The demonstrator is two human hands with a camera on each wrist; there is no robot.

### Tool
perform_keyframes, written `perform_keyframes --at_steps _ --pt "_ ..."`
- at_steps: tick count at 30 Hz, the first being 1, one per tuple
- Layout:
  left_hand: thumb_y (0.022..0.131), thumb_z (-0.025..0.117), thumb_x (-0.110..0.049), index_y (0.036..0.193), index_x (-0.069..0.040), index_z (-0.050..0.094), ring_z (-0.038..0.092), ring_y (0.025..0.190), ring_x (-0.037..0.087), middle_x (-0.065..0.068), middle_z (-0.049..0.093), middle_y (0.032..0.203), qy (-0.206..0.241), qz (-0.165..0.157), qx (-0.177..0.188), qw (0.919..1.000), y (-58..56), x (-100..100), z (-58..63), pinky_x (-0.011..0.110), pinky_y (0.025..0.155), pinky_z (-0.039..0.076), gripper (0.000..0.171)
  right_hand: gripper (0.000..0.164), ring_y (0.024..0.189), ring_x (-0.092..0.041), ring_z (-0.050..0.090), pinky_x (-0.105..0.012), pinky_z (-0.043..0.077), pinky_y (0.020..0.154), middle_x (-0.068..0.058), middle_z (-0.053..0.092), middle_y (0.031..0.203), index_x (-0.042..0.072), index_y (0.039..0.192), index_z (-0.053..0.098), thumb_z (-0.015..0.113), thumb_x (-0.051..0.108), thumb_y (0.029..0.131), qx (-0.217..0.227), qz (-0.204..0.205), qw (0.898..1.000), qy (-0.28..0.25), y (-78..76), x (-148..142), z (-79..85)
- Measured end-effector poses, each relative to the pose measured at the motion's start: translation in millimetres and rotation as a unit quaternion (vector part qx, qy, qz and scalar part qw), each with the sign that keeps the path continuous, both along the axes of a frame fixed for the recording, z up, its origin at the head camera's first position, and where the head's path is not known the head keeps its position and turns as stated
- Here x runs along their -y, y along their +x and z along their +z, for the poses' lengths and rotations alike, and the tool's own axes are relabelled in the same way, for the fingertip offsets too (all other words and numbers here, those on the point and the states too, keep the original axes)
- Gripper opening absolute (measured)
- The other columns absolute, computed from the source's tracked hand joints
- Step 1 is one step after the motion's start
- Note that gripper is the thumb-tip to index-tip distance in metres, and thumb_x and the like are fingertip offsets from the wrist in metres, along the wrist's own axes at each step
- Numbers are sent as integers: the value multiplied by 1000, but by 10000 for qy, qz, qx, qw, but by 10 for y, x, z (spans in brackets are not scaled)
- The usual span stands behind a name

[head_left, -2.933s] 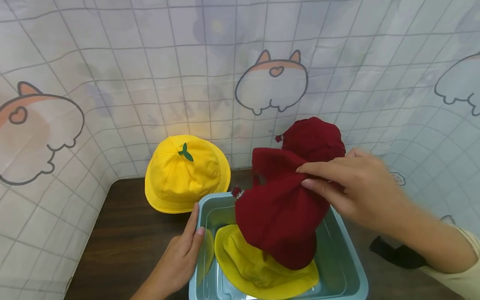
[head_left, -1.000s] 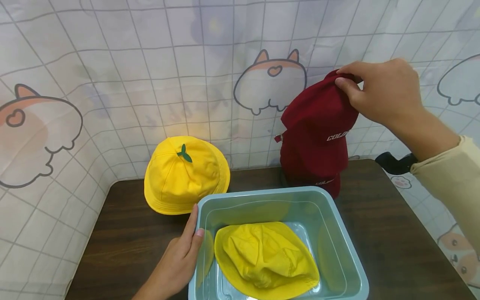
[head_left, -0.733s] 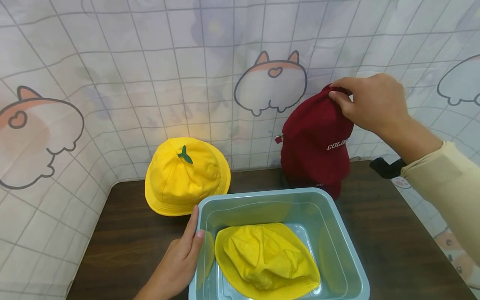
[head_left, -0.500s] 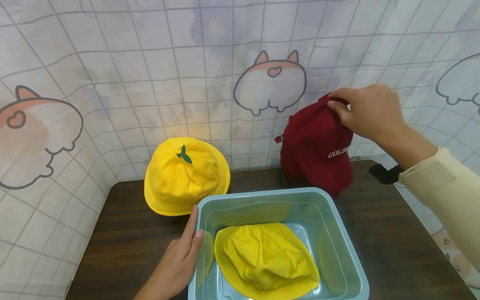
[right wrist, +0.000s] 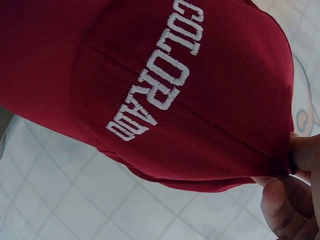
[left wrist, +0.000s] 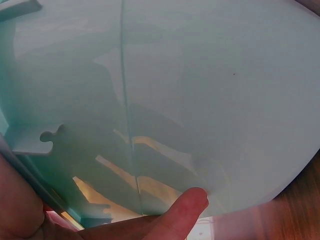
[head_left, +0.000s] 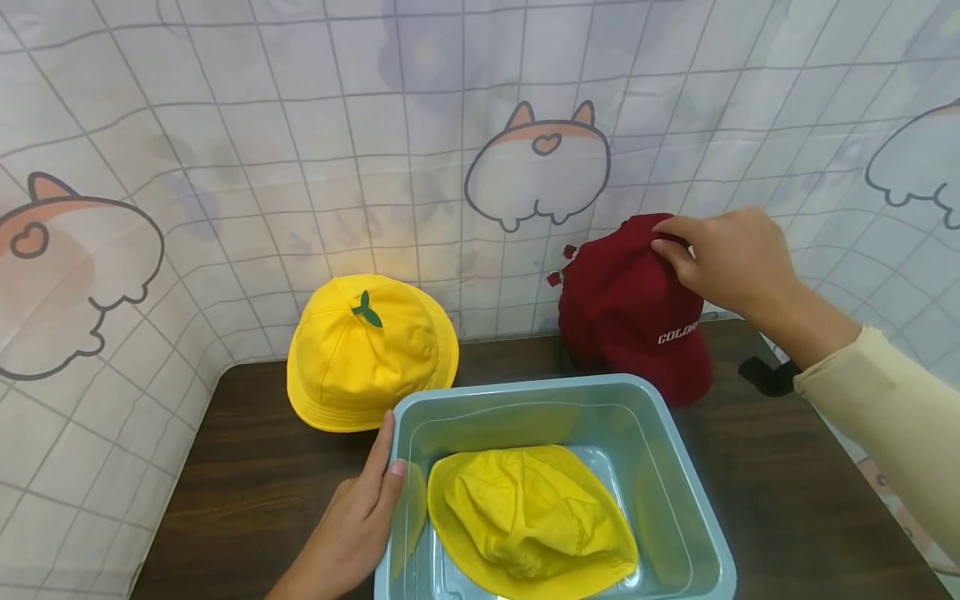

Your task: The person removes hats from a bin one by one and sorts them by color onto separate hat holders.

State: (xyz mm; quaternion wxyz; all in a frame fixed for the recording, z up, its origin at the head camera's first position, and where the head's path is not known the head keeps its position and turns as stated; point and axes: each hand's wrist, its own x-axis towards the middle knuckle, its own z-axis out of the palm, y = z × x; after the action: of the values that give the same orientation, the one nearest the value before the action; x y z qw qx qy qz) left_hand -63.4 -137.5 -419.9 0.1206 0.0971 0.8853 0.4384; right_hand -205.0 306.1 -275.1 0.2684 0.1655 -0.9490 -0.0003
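On my head feed, the right hand has come down with the red cap. It hung over the blue bin about three seconds ago; now it sits over the lower cap at the back right of the table. Its brim covers the lettering below, and two buckles show close together; I judge the stacking nearly done, with the cap not yet let go. The left hand is unmoved, holding the bin's wall between thumb and fingers. A crumpled yellow hat lies inside.

My left wrist feed is mostly the bin's pale outer wall, with one finger laid against it.

On my right wrist feed, thumb and fingers pinch the crown's top. The fabric is deep red and finely ribbed, drawn to a point there, with white embroidery reading COLORADO.
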Motion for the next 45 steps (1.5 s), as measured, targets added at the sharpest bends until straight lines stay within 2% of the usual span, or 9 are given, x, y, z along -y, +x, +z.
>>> perform_keyframes --at_steps 7,18,23,27,31,35,41,45 --pt "112 31 -43 166 -30 5 58 128 21 8 34 164 -23 9 -51 10000 3 4 -13 54 110 44 61 27 48 -24 49 -42 49 51 -17 73 76 7 118 74 71 20 94 60 58 10000 5 48 -8 -127" --pt "112 31 -45 165 -32 5 60 126 22 9 34 164 -3 3 -20 10000 -4 13 -17 54 110 45 61 31 47 -24 51 -42 52 51 -16 74 77 6 118 74 73 22 91 93 317 9995 25 90 -2 -374" --pt "112 31 -45 165 -32 5 61 126 23 10 36 164 -62 7 -4 10000 -5 23 -1 55 110 45 61 32 48 -27 53 -43 53 51 -17 75 78 5 119 74 74 22 91 -40 464 9988 -135 80 11 -491" --pt "112 30 -45 165 -31 4 62 125 22 11 37 163 -91 -3 21 10000 -7 23 9 56 110 45 61 34 55 -31 59 -47 57 56 -19 76 88 5 123 71 72 23 94 -120 501 9981 -328 72 12 -569" --pt "112 30 -45 165 -31 5 62 124 21 10 36 164 -75 -13 25 10000 -6 16 9 55 109 45 61 43 65 -34 64 -50 58 62 -22 75 96 1 127 64 70 28 94 -118 343 9985 -414 83 2 -644" --pt "112 30 -44 165 -31 4 61 126 22 9 34 165 -55 -32 -9 10000 -3 5 4 54 109 45 61 47 71 -36 65 -47 53 60 -22 73 93 0 122 57 68 36 94 -147 62 9996 -252 100 -7 -711" --pt "112 31 -43 165 -29 5 60 127 22 8 33 165 -81 -27 -95 9999 -4 1 -3 54 109 45 61 44 68 -33 64 -43 44 55 -16 70 83 5 114 54 61 44 96 -203 -211 9995 147 99 8 -743" --pt "112 33 -43 166 -27 8 64 120 21 13 44 159 -261 -39 -185 9995 -22 11 13 53 106 49 62 48 65 -33 64 -43 42 55 -16 69 80 5 117 51 58 48 97 -47 -418 9986 316 105 15 -707"
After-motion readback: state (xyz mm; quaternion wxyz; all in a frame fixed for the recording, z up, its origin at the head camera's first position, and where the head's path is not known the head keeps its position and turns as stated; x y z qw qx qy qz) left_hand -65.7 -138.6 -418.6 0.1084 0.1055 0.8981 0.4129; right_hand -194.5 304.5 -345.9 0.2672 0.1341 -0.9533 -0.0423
